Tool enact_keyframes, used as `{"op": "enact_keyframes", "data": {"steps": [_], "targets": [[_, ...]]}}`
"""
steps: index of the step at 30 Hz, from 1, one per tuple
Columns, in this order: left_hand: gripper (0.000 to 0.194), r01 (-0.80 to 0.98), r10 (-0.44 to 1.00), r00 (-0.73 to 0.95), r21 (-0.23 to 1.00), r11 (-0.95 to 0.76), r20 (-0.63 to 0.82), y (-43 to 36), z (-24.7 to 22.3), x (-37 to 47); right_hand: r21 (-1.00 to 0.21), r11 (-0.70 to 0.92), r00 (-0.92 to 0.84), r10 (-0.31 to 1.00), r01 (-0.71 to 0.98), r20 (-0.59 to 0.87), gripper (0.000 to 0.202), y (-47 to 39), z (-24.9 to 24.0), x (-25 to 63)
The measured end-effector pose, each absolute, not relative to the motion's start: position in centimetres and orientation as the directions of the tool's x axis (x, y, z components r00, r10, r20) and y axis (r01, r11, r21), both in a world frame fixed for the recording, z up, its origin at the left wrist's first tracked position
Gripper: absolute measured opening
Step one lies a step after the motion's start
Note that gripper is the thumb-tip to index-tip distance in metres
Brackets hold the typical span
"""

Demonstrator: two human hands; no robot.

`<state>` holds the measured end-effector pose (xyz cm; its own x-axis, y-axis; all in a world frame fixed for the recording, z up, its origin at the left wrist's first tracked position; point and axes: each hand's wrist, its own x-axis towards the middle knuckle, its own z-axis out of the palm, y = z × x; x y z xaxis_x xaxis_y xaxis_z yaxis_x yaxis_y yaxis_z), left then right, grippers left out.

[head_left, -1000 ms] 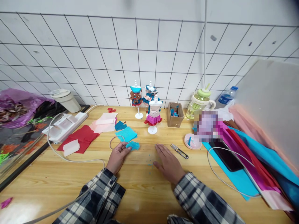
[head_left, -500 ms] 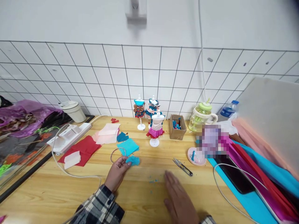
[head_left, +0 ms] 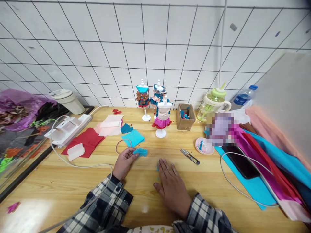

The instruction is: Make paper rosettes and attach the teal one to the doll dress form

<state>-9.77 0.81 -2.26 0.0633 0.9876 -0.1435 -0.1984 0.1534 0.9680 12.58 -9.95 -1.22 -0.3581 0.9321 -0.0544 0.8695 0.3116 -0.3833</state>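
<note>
My left hand (head_left: 125,162) pinches a small gathered piece of blue crepe paper (head_left: 141,152) just above the wooden table (head_left: 136,184). My right hand (head_left: 171,184) lies flat, palm down, with its fingers stretched out, beside tiny blue scraps (head_left: 157,168). Behind my left hand are a blue paper square (head_left: 133,138) and a thin ring (head_left: 116,147). Three small white dress forms stand near the wall; the front one (head_left: 164,111) wears a beige top and a pink skirt with a red hem. Thread snips (head_left: 190,156) lie to the right of my right hand.
Left: red paper (head_left: 91,140), pale pink paper (head_left: 110,125), a power strip (head_left: 69,129) and a loose cable. Right: a small cardboard box (head_left: 185,117), a pink dish (head_left: 204,146), a green-lidded jug (head_left: 213,103), a black phone (head_left: 243,163) and coloured paper sheets.
My right hand has moved left onto the area of the blue scraps. My left hand still holds the gathered blue piece. The camera view has tilted downward.
</note>
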Motion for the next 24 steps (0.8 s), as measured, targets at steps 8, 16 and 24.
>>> {"op": "enact_keyframes", "data": {"steps": [8,16,24], "targets": [[0.030,-0.312,0.984,0.048,0.934,0.175,-0.169,0.9,-2.1,-9.6,-0.368,0.390,-0.437,0.898,0.844,-0.049,0.103,-9.0,-1.0,16.6],[0.033,-0.343,0.986,0.025,0.925,0.166,-0.168,0.9,-1.9,-9.4,-0.348,0.301,-0.303,0.952,0.888,0.050,0.083,-3.6,-1.3,13.1],[0.031,-0.326,0.984,0.035,0.929,0.176,-0.174,0.7,-1.8,-9.5,-0.270,0.273,-0.246,0.961,0.923,0.129,0.063,-8.1,-1.4,16.9]]}}
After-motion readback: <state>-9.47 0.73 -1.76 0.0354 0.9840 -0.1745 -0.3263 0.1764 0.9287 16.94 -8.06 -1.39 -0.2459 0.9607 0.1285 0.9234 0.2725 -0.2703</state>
